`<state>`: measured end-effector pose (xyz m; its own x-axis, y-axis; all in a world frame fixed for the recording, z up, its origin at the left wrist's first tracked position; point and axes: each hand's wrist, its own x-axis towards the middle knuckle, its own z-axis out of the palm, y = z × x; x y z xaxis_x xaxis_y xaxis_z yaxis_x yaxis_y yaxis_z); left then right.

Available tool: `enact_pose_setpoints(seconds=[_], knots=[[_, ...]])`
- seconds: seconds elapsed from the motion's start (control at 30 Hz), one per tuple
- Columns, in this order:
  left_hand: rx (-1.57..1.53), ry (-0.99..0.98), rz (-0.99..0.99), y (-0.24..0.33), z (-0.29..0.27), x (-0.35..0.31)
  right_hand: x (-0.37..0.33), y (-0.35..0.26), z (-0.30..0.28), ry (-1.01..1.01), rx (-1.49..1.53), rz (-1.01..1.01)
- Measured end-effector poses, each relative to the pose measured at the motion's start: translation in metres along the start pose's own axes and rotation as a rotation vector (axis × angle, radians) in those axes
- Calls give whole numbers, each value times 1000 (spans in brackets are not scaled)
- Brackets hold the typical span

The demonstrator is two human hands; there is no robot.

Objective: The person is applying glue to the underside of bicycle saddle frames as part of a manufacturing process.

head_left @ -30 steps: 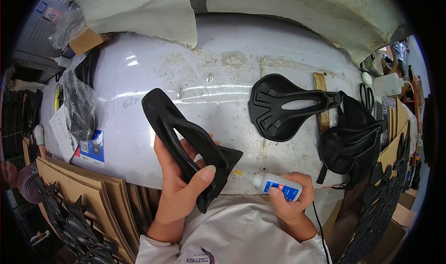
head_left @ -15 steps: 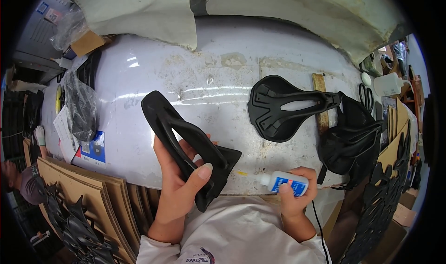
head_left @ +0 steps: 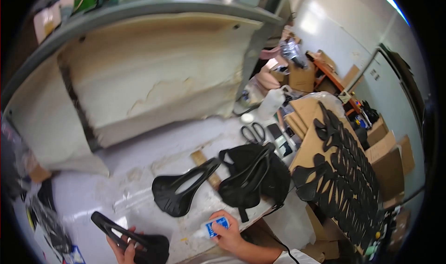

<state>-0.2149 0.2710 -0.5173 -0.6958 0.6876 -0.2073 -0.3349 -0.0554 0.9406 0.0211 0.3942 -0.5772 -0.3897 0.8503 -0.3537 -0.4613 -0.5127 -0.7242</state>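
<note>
A black bicycle saddle (head_left: 155, 246) with a long central slot is gripped in my left hand (head_left: 119, 251), low at the picture's bottom edge. My fingers wrap its side; part of it is cut off below. In my right hand (head_left: 227, 235), a small white squeeze bottle (head_left: 216, 227) with a blue label lies tilted, its pale tip pointing left. Another black saddle (head_left: 173, 200) rests on the worktable (head_left: 139, 185) beyond both hands. Right of it, a further black saddle (head_left: 241, 186) lies on a black bag-like cover (head_left: 277, 178).
A wooden strip (head_left: 199, 159) lies under the second saddle's narrow end. Black-handled scissors (head_left: 253, 133) and a white plastic jug (head_left: 272, 103) stand farther back. Cardboard with many black flat pieces (head_left: 341, 185) is at right. A pale hanging sheet (head_left: 158, 73) borders the table's far side.
My view has swung up and to the right, so the table and hands sit lower. Both hands keep hold of the saddle and the bottle.
</note>
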Motion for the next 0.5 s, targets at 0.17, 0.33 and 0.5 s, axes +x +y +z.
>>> enact_pose_setpoints(seconds=[0.17, 0.33, 0.5], knots=[[339, -155, -105, 18, -8, 15, -3, -12, -3, -3, 88, -32], [725, -191, 326, 23, 7, 28, -1, -13, -8, -23, 74, -23], [967, -338, 391, 41, 24, 35, -9, -18, -13, -8, 90, -52]])
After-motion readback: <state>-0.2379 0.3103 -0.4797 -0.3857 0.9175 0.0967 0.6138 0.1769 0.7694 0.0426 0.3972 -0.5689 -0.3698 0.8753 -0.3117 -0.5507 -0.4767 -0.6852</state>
